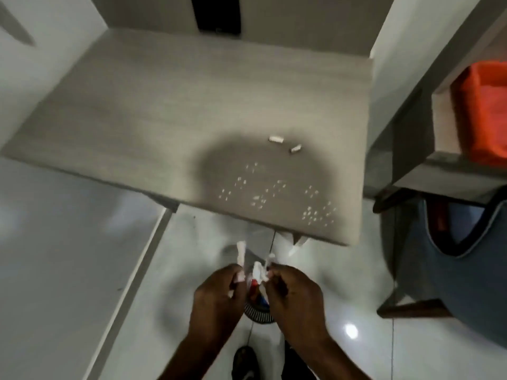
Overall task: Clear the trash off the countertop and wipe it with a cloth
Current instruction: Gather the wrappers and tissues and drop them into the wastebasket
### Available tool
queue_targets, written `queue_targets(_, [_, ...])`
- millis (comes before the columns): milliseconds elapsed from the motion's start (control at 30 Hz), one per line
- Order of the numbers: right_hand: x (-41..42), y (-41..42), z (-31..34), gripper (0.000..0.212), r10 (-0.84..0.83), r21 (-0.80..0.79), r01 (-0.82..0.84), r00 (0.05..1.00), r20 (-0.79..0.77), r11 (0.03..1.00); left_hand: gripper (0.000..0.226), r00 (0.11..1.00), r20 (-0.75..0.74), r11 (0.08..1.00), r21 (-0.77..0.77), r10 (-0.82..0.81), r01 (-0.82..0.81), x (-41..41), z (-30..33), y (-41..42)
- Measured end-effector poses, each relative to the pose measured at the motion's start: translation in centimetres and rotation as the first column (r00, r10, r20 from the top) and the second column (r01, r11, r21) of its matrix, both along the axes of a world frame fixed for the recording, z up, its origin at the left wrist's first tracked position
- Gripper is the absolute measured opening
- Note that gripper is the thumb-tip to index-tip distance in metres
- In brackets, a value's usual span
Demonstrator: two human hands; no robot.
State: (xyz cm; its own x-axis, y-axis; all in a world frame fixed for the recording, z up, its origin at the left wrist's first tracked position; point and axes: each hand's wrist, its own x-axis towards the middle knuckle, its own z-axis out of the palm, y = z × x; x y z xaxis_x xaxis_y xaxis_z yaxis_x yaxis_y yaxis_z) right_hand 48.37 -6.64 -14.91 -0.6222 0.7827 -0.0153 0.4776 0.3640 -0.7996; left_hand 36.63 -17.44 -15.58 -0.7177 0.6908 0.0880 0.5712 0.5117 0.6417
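Observation:
A grey wood-grain countertop (pixel 164 111) fills the upper middle of the view. Two small rolled paper bits (pixel 275 139) lie on it right of centre, and several tiny white crumbs (pixel 263 193) are scattered near its front right edge. Below the edge, over the floor, my left hand (pixel 216 294) is shut on white paper scraps (pixel 241 256). My right hand (pixel 293 292) is shut on more crumpled white paper (pixel 259 270). Both hands hover above a small round bin (pixel 258 314), mostly hidden by them, with red and blue trash showing inside.
A shelf unit stands at the right with an orange container (pixel 482 111) on it. A blue bag (pixel 450 270) hangs below it near a dark wooden frame (pixel 411 311). White glossy floor tiles surround my feet, and a dark shoe (pixel 244 360) shows at the bottom.

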Motion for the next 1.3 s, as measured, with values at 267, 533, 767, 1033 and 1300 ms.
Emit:
queue_targets(267, [0.6,-2.1,-19.8,0.024,0.031,-0.186,0.073,0.864,0.503,0.98,0.022,0.941,0.304,0.839,-0.542,0.149,0.042,1.6,-19.5,-1.2])
queue_targets(533, [0.2,-1.6,-29.8,0.041,0.136,-0.424,0.141,0.818,0.559,0.895,0.05,0.86,0.51,0.795,-0.516,-0.013,0.318,2.3,-28.7,-0.4])
queue_targets(767, [0.3,-1.5,-18.9,0.059,0.358,-0.359,-0.221,0.853,0.379,0.907,0.046,0.962,0.141,0.861,-0.429,-0.236,0.274,-1.0,-16.0,-1.7])
queue_targets(1033, [-4.5,4.5,9.1,0.026,0.096,0.362,-0.081,0.995,-0.024,0.929,0.018,0.813,-0.473,0.926,-0.018,-0.34,0.377,-8.3,7.7,5.8])
queue_targets(1300, [-12.2,17.6,14.0,0.028,0.058,0.286,-0.288,0.791,0.609,0.914,0.026,0.805,-0.292,0.832,-0.395,-0.516,0.389,-13.1,12.1,21.3])
